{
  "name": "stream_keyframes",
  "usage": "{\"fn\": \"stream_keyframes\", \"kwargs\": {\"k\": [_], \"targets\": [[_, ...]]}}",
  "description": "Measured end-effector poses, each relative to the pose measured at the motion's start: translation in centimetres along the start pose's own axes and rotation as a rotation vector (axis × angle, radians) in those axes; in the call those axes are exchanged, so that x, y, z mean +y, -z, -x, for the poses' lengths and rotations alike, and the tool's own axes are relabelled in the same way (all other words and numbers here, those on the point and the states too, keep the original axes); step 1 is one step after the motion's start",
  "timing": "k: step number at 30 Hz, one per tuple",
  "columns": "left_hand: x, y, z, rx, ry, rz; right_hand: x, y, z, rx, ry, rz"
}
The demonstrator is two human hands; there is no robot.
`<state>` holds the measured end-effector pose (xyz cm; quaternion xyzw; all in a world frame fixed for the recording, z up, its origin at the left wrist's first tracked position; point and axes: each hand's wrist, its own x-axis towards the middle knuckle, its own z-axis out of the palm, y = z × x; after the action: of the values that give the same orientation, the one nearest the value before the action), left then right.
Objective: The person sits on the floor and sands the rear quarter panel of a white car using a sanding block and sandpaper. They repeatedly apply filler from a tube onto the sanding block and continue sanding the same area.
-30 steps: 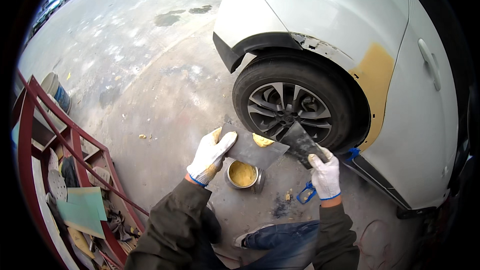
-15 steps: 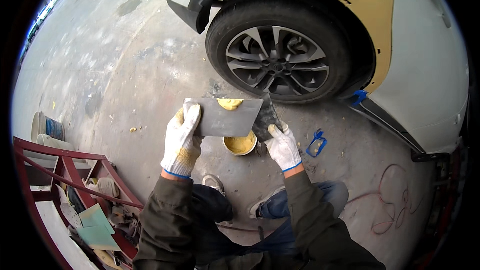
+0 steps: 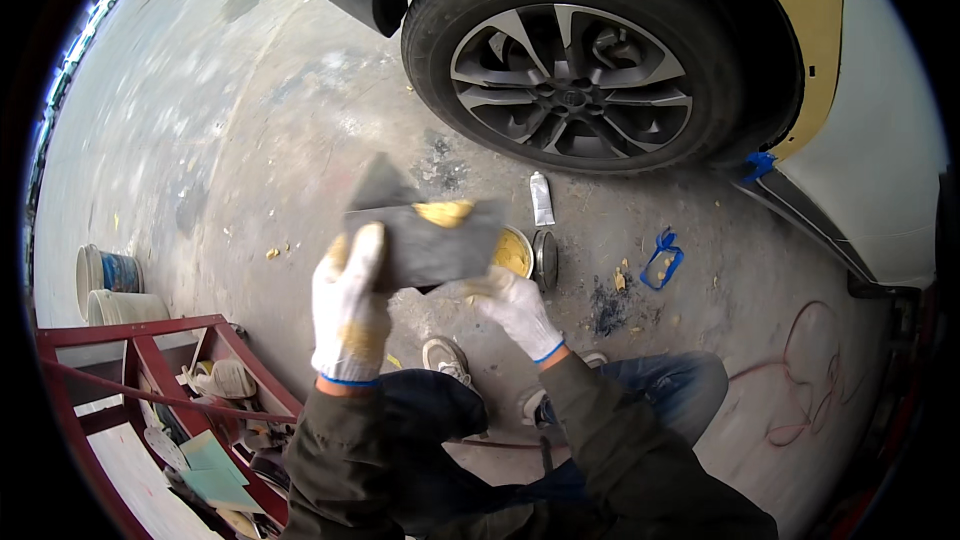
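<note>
My left hand [image 3: 350,315], in a white work glove with yellow stains, is closed on the left end of a flat grey spreader plate [image 3: 425,258]. A dab of yellow putty [image 3: 443,212] sits at its upper edge. My right hand [image 3: 515,310], gloved too, is closed at the lower right on a second, darker spreader [image 3: 380,180]. Its blurred tip shows beyond the plate's upper left, and the rest is hidden behind the plate. Beneath them on the floor stands an open tin of yellow putty [image 3: 515,250], partly covered by the plate.
Beside the tin are a round dark lid [image 3: 545,260] and a white tube [image 3: 541,202]. A car wheel [image 3: 570,95] stands ahead, with a yellow-coated panel [image 3: 815,40] at its right. Blue tape [image 3: 662,260], a red hose [image 3: 790,430], buckets [image 3: 118,273] and a dark-red rack [image 3: 135,328] surround me.
My right hand has moved left and carried the dark spreader across behind the plate, so its tip now shows at the upper left. The view has shifted, uncovering the tube and lid.
</note>
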<state>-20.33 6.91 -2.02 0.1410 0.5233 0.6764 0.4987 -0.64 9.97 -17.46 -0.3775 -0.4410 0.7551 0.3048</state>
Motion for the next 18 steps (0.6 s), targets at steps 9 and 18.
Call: {"fn": "stream_keyframes", "kwargs": {"k": [9,18], "targets": [[-0.1,1.0,-0.4,0.04,-0.011,0.074,10.1,9.6,-2.2,0.711,-0.443,1.272],[0.3,1.0,-0.3,0.123,-0.064,0.102,6.3,17.7,-2.7,0.96,-0.21,0.7]]}}
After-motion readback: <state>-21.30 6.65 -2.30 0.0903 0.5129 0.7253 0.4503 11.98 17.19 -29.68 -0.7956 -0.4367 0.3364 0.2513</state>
